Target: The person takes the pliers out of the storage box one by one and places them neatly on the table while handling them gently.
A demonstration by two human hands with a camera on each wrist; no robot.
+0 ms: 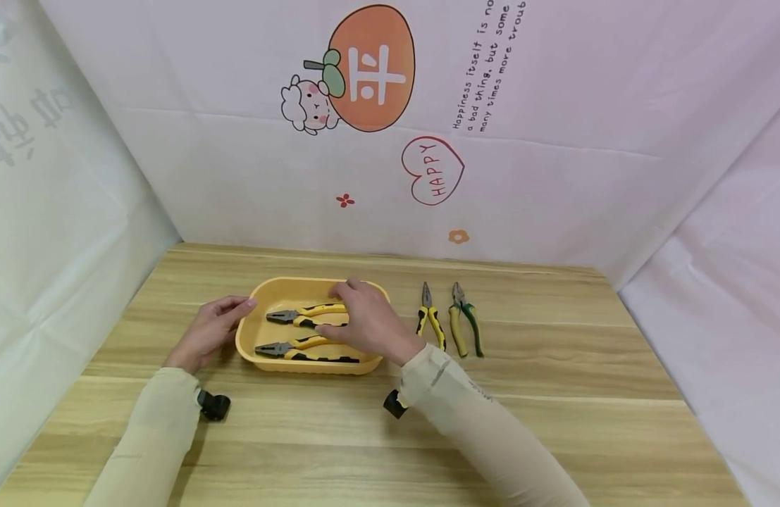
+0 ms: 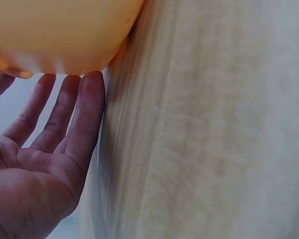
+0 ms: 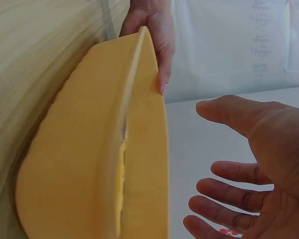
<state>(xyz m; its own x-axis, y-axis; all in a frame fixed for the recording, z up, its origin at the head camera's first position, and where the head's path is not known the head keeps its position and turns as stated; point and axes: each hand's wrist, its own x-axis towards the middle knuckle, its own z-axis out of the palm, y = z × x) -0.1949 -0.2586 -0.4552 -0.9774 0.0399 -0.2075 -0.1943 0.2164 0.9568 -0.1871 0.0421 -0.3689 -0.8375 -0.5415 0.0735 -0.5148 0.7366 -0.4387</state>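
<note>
At the near side of the table [image 1: 288,436], two pale sleeves [image 1: 147,433] reach forward, each with a small black device [image 1: 215,406] at the wrist. Beyond them sits the yellow tray [image 1: 288,290], left of the table's middle, with both hands at it.

Left hand [image 1: 208,331]: at the tray's left end. Thumb rests over the rim; the fingers extend nearly straight, slightly apart, fingertips against the outer wall, so that the end is pinched between them.

Right hand [image 1: 369,320]: above the right part of the tray. Thumb stands well away from the fingers, which are spread and lightly bent, gripping nothing. Whether a fingertip touches a handle below cannot be told.

Inside the tray lie two pairs of yellow-and-black pliers, heads to the left: the nearer pliers [image 1: 285,348] along the front wall, the farther pliers [image 1: 293,317] just behind, handle ends hidden by the right hand.

On the table right of the tray, narrow-nosed pliers [image 1: 426,299] and green-handled pliers [image 1: 459,299] lie side by side, apart, heads pointing away.

Behind the table hangs a white printed cloth [image 1: 523,197], bearing a red heart [image 1: 432,171] lettered "HAPPY".
</note>
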